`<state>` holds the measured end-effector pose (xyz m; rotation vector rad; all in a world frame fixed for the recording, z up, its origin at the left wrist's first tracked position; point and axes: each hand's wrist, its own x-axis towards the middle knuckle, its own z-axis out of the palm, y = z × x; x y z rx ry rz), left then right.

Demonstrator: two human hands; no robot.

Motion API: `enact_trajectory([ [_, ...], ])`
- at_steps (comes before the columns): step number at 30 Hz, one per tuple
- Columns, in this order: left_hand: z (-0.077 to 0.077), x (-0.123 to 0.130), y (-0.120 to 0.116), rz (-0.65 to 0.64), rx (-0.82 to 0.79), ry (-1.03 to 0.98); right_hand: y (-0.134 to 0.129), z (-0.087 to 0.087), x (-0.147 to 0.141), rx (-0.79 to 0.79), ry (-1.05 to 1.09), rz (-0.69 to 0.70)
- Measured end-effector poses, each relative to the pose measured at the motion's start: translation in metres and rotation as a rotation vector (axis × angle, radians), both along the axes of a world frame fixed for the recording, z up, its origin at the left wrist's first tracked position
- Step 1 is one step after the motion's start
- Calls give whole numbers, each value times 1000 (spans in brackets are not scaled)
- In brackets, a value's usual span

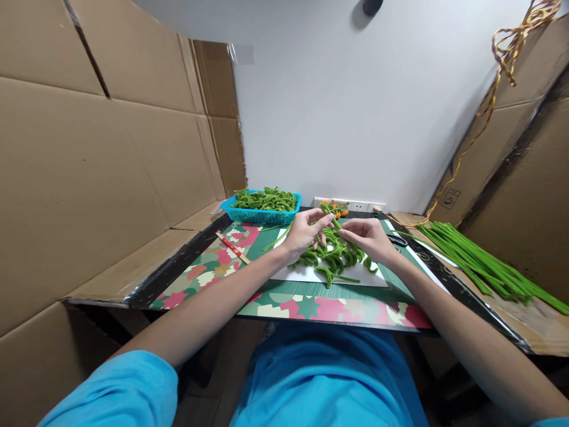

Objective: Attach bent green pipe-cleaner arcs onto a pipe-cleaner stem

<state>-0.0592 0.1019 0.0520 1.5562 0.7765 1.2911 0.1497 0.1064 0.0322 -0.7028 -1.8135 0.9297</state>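
Between both hands, above the middle of the table, is a green fuzzy pipe cleaner piece. My left hand grips its upper part between thumb and fingers. Its lower end is pinched by my right hand. Just beneath, a pile of curled green pipe cleaner pieces lies on a white sheet. One piece with a straight stem rests at the near side of the pile. The hands cover part of the pile.
A blue basket heaped with curled green pieces stands at the back left. Red-wrapped chopsticks lie left; scissors lie right of my right hand. Long green pipe cleaners are at far right. Orange pieces sit behind. Cardboard walls flank the table.
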Motion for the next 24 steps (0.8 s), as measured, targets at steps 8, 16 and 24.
enact_trajectory([
  [8, 2, -7, 7, 67, -30, -13, 4, -3, 2, 11, -51, -38],
  [16, -2, -3, 4, -103, -117, 89, 4, 0, 5, 125, -90, -133],
  [24, 4, -8, 1, -95, -97, -109, 1, 7, 4, -112, 91, -57],
])
